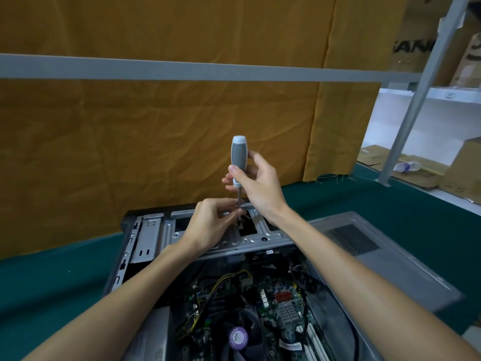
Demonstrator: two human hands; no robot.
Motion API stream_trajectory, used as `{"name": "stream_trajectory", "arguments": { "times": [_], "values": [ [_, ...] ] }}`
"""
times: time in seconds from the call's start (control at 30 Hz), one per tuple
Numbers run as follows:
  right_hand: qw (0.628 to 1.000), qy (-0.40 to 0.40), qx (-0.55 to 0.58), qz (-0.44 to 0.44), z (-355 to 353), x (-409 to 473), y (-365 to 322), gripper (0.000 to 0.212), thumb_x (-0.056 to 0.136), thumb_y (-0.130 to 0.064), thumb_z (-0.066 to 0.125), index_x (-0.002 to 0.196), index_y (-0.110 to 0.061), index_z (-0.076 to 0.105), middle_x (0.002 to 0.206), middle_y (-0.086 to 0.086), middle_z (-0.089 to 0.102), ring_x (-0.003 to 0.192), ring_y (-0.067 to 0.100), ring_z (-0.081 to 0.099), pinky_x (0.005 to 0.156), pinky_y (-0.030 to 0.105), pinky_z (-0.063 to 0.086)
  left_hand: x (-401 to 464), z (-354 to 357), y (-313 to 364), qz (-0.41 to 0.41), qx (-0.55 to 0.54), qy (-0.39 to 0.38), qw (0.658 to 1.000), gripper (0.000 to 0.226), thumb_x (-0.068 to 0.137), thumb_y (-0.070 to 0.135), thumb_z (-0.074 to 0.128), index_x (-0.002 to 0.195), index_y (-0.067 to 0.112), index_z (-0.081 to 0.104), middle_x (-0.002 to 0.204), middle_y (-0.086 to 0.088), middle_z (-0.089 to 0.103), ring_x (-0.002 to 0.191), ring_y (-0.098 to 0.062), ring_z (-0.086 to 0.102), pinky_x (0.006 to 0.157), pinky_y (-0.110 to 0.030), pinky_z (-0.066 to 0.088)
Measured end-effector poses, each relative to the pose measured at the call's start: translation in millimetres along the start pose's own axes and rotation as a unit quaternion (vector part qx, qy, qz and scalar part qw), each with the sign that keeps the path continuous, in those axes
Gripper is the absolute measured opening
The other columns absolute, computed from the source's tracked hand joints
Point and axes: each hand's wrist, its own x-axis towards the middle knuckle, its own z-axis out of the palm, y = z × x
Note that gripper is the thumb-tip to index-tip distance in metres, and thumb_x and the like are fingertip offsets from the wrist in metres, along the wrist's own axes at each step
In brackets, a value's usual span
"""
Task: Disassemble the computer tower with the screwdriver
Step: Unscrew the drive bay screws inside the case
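Opened computer tower lies on its side at the near edge of the green counter. Right hand grips the upright screwdriver handle, fingers curled round it; left hand pinches its shaft over the drive cage.

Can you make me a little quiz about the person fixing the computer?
1. True or false: the right hand grips the grey-and-white screwdriver by its handle.
2. Where do the left hand's fingers pinch? A) the shaft near the tip B) the purple-stickered fan
3. What colour cloth covers the table?

Key: 1 true; 2 A; 3 green.
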Motion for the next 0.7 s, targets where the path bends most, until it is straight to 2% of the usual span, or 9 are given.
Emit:
{"name": "stream_trajectory", "arguments": {
  "times": [0.13, 0.23, 0.27, 0.37, 0.43, 0.5, 0.6, 0.7],
  "values": [
    [1.000, 0.007, -0.006, 0.003, -2, 1, -1, 0.039, 0.095, -0.011, 0.071, 0.130, -0.013, 0.054, 0.098, 0.015, 0.073, 0.089, 0.026, 0.076, 0.077, 0.038, 0.063, -1, 0, 2, -0.002, 0.015, -0.003, 1.000, 0.017, 0.096, 0.024, 0.069, 0.111, 0.029, 0.076, 0.097, 0.023, 0.075, 0.091, 0.003, 0.071, 0.081, -0.022, 0.058],
    [0.997, 0.027, -0.076, -0.007, -3, 8, -4, 0.037, 0.087, -0.013, 0.079, 0.114, -0.009, 0.055, 0.098, 0.012, 0.070, 0.078, 0.005, 0.071, 0.067, 0.022, 0.057, -1, 1, 3, -0.005, 0.031, -0.022, 0.999, 0.019, 0.099, 0.021, 0.064, 0.115, 0.023, 0.075, 0.100, 0.019, 0.076, 0.096, 0.006, 0.069, 0.084, -0.019, 0.056],
    [0.996, 0.027, -0.090, 0.005, -1, 12, -5, 0.038, 0.085, -0.013, 0.080, 0.111, -0.009, 0.054, 0.098, 0.011, 0.069, 0.074, 0.003, 0.068, 0.064, 0.020, 0.056, -2, 1, 4, -0.008, 0.037, -0.025, 0.999, 0.021, 0.100, 0.021, 0.062, 0.117, 0.021, 0.074, 0.102, 0.018, 0.076, 0.098, 0.007, 0.069, 0.086, -0.020, 0.056],
    [0.997, 0.008, -0.038, 0.069, 7, 21, -8, 0.033, 0.087, -0.008, 0.075, 0.108, -0.013, 0.050, 0.088, 0.007, 0.067, 0.068, 0.012, 0.066, 0.066, 0.027, 0.056, -2, 2, 4, -0.008, 0.047, -0.018, 0.999, 0.019, 0.100, 0.020, 0.062, 0.116, 0.021, 0.074, 0.098, 0.017, 0.077, 0.096, 0.007, 0.069, 0.085, -0.019, 0.055],
    [0.997, 0.013, -0.034, 0.070, 14, 23, -4, 0.026, 0.090, -0.018, 0.074, 0.100, -0.014, 0.051, 0.075, 0.004, 0.057, 0.059, 0.014, 0.056, 0.059, 0.030, 0.051, -2, 2, 4, -0.005, 0.039, -0.012, 0.999, 0.017, 0.099, 0.019, 0.064, 0.111, 0.024, 0.075, 0.095, 0.019, 0.077, 0.094, 0.007, 0.069, 0.082, -0.014, 0.053],
    [0.998, 0.027, -0.031, 0.053, 19, 22, 0, 0.029, 0.089, -0.030, 0.075, 0.085, -0.017, 0.051, 0.064, -0.002, 0.048, 0.051, 0.011, 0.047, 0.051, 0.029, 0.045, -3, 2, 4, 0.000, 0.034, -0.013, 0.999, 0.017, 0.098, 0.019, 0.066, 0.108, 0.028, 0.076, 0.094, 0.022, 0.076, 0.093, 0.007, 0.069, 0.081, -0.012, 0.052],
    [0.997, 0.045, 0.017, 0.059, 18, 23, 1, 0.035, 0.089, -0.035, 0.077, 0.074, -0.020, 0.049, 0.051, -0.010, 0.045, 0.042, 0.008, 0.042, 0.044, 0.026, 0.039, -3, 3, 5, -0.001, 0.039, -0.018, 0.999, 0.016, 0.097, 0.022, 0.067, 0.108, 0.029, 0.077, 0.094, 0.023, 0.075, 0.091, 0.004, 0.070, 0.080, -0.019, 0.055],
    [0.996, 0.020, 0.041, 0.082, 16, 26, -4, 0.035, 0.092, -0.031, 0.075, 0.071, -0.019, 0.049, 0.048, -0.009, 0.044, 0.039, 0.009, 0.039, 0.043, 0.025, 0.037, -4, 4, 6, -0.007, 0.054, -0.016, 0.998, 0.015, 0.098, 0.025, 0.067, 0.109, 0.026, 0.077, 0.093, 0.021, 0.075, 0.087, 0.001, 0.071, 0.077, -0.025, 0.057]
  ]
}}
